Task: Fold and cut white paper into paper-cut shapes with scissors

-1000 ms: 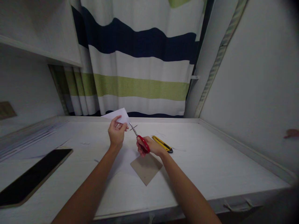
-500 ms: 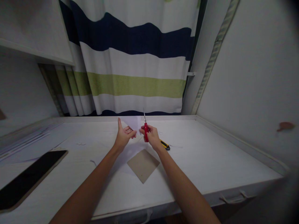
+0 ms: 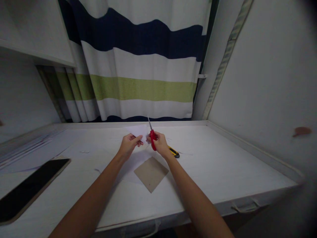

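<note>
My left hand (image 3: 129, 144) pinches a thin white sheet of paper (image 3: 137, 130) between thumb and fingers, at the middle of the desk. Red-handled scissors (image 3: 153, 139) are in my right hand (image 3: 160, 144), their blades pointing up and away from me. The right fingertips are close to the paper's right edge; I cannot tell whether they grip it. Below both hands a grey-brown cardboard square (image 3: 151, 174) lies flat, one corner towards me. Just beyond my right wrist rests a yellow and black utility knife (image 3: 174, 152), partly covered by the wrist.
A dark phone (image 3: 32, 189) lies on the white desk (image 3: 223, 165) at the left, with paper sheets (image 3: 32, 150) behind it. Small paper scraps (image 3: 97, 170) are scattered about. Walls flank the desk, and a striped curtain (image 3: 143, 89) hangs behind it.
My left thumb, raised and stretched before, has come down onto the paper. The scissors have tilted, their tips swinging left. The whole view has shifted slightly.
</note>
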`<move>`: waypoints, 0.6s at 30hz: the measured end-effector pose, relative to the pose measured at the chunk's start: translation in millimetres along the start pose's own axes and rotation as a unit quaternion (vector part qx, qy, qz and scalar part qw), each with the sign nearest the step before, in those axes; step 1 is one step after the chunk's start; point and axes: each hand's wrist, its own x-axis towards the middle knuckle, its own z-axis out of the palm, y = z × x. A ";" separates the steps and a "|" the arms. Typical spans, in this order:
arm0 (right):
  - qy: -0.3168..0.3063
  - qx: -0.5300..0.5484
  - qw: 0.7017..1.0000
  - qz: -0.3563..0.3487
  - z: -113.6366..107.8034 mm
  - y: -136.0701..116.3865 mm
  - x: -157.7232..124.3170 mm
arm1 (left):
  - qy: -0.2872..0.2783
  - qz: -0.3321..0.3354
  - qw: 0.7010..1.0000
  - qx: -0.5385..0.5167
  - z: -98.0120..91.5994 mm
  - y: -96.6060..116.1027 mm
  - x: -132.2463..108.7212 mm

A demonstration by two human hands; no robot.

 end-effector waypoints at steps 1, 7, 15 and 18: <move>-0.002 -0.009 1.000 0.007 -0.7 0.2 -0.3 | 0.005 0.001 1.000 0.002 -0.8 -0.4 0.8; 0.015 -0.092 0.994 0.065 -7.5 -2.7 -2.1 | 0.058 0.021 0.998 0.022 -6.0 -0.6 3.9; 0.080 -0.248 0.965 0.016 -6.8 -10.8 -6.4 | 0.138 0.054 0.988 0.038 -11.4 0.7 3.9; 0.037 -0.261 0.965 0.007 -4.2 -7.4 -9.7 | 0.146 0.056 0.987 0.038 -12.7 -1.4 5.7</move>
